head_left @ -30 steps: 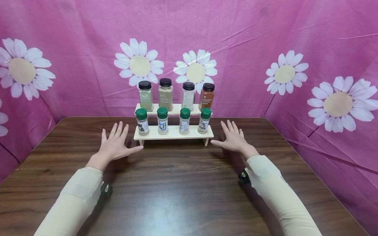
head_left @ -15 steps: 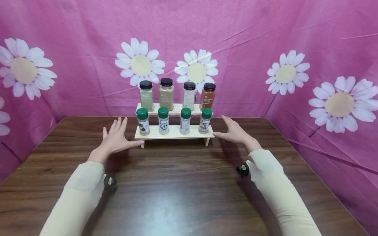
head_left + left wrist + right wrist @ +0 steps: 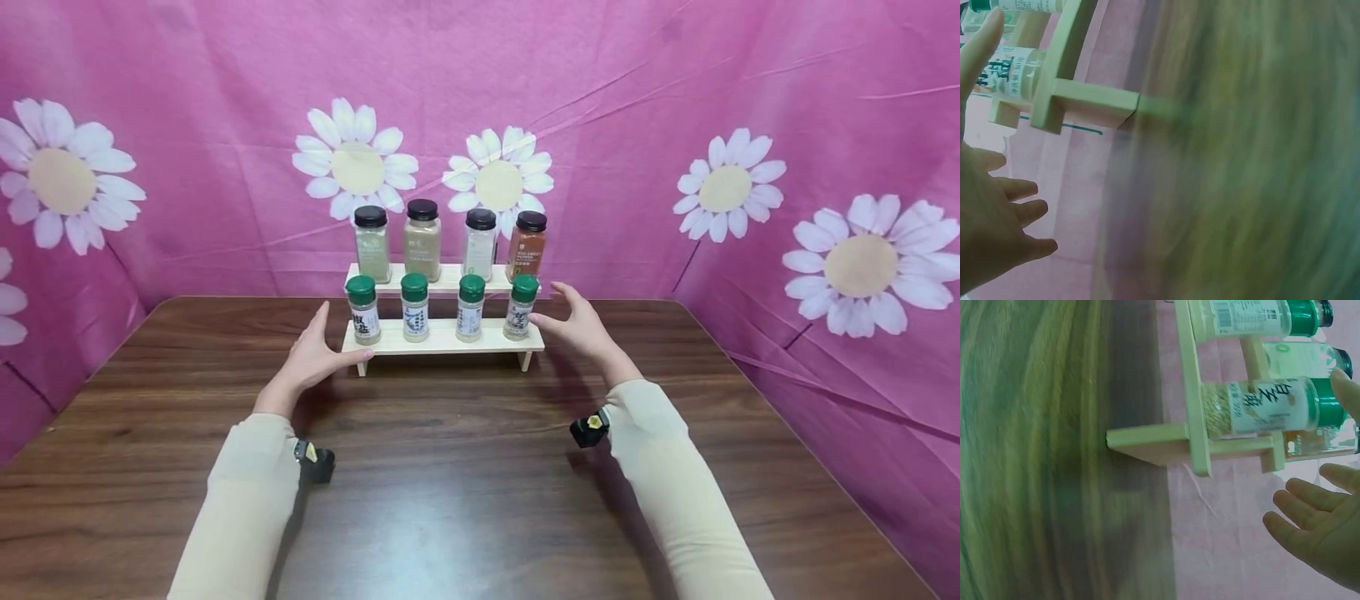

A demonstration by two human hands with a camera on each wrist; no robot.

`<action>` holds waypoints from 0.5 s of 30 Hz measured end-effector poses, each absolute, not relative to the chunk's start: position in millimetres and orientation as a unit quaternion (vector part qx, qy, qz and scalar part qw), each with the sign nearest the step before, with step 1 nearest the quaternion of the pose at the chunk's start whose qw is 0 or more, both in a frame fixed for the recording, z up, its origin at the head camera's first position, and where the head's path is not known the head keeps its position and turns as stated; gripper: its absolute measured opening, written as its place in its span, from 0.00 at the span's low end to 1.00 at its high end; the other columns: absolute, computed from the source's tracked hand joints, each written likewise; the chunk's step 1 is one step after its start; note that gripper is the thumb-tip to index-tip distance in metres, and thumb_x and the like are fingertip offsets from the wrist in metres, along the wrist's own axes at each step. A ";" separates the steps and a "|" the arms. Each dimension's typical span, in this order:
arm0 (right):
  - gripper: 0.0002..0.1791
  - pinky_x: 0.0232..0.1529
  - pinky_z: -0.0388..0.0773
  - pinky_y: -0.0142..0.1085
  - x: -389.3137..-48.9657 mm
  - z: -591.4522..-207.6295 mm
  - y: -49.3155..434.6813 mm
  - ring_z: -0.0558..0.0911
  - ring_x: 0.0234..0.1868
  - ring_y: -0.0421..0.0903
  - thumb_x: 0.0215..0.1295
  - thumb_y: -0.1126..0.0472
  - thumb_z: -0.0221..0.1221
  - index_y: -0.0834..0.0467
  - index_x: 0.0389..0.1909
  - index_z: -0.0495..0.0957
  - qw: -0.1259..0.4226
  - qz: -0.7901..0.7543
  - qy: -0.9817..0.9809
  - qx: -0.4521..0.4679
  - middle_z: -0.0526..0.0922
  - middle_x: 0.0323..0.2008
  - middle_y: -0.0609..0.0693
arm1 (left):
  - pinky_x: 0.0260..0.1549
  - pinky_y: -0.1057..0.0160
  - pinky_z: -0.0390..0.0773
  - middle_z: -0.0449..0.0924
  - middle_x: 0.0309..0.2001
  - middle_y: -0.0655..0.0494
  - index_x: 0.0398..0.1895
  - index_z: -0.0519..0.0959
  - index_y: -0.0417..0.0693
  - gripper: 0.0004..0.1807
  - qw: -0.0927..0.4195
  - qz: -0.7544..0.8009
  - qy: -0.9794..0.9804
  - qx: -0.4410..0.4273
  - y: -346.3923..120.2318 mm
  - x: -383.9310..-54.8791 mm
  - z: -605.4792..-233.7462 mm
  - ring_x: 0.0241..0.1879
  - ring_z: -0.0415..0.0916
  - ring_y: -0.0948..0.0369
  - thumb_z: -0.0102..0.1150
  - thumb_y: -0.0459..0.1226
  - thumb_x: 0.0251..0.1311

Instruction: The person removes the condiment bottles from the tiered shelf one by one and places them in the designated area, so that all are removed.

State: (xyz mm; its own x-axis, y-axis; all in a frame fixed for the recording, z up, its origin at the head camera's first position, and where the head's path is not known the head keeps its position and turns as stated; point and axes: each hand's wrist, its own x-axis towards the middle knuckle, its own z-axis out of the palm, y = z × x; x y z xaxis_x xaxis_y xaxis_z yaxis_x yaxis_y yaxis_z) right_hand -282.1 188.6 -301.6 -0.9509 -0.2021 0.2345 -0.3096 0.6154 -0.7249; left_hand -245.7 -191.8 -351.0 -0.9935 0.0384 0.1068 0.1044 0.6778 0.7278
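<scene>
A two-tier pale wooden spice rack [image 3: 442,336] stands at the back of the table. Its lower shelf carries several green-capped spice jars, among them the left-end jar [image 3: 365,323] and the right-end jar [image 3: 519,317]. My left hand [image 3: 309,360] is spread beside the rack's left end, thumb in front of the lower shelf; whether it touches cannot be told. At the other end my right hand [image 3: 583,332] has its thumb close to the right-end jar, fingers apart. The right wrist view has the right hand's fingers [image 3: 1310,503] extended, gripping nothing.
On the upper shelf stand several black-capped jars, including a red pepper jar [image 3: 527,247] at the right. Behind the wood-grain table [image 3: 465,467] hangs a pink cloth [image 3: 600,75] printed with white daisies. Each wrist wears a small black camera [image 3: 588,429].
Both hands have come inward toward the rack's ends, the left one moving right and the right one moving left. The rack and jars stay where they were.
</scene>
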 end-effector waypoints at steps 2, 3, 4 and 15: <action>0.38 0.54 0.56 0.46 -282.1 -304.5 184.7 0.59 0.57 0.54 0.51 0.55 0.61 0.64 0.60 0.55 0.070 0.438 -0.885 0.141 0.62 0.56 0.63 | 0.54 0.45 0.43 0.35 0.64 0.38 0.65 0.32 0.42 0.60 0.034 -0.440 -0.896 -0.035 -189.9 -247.5 -355.0 0.61 0.36 0.44 0.63 0.54 0.40; 0.38 0.54 0.56 0.46 -282.5 -306.1 182.9 0.59 0.57 0.54 0.51 0.56 0.61 0.65 0.60 0.55 0.073 0.450 -0.879 0.140 0.62 0.56 0.64 | 0.55 0.46 0.43 0.35 0.65 0.39 0.65 0.32 0.43 0.60 0.031 -0.462 -0.886 -0.033 -188.9 -248.4 -356.9 0.61 0.36 0.45 0.63 0.53 0.40; 0.37 0.54 0.56 0.46 -282.6 -307.3 180.9 0.59 0.57 0.54 0.51 0.57 0.61 0.66 0.59 0.56 0.076 0.461 -0.873 0.139 0.62 0.56 0.64 | 0.55 0.46 0.43 0.35 0.65 0.39 0.65 0.32 0.43 0.59 0.030 -0.482 -0.875 -0.031 -188.0 -249.4 -358.7 0.61 0.36 0.45 0.64 0.52 0.41; 0.29 0.49 0.65 0.41 -291.0 -324.7 166.3 0.70 0.48 0.57 0.50 0.67 0.61 0.68 0.54 0.63 0.072 0.573 -0.809 0.111 0.69 0.48 0.65 | 0.54 0.48 0.48 0.47 0.62 0.36 0.66 0.43 0.44 0.50 0.039 -0.596 -0.801 -0.043 -184.0 -256.8 -373.9 0.60 0.45 0.46 0.64 0.44 0.44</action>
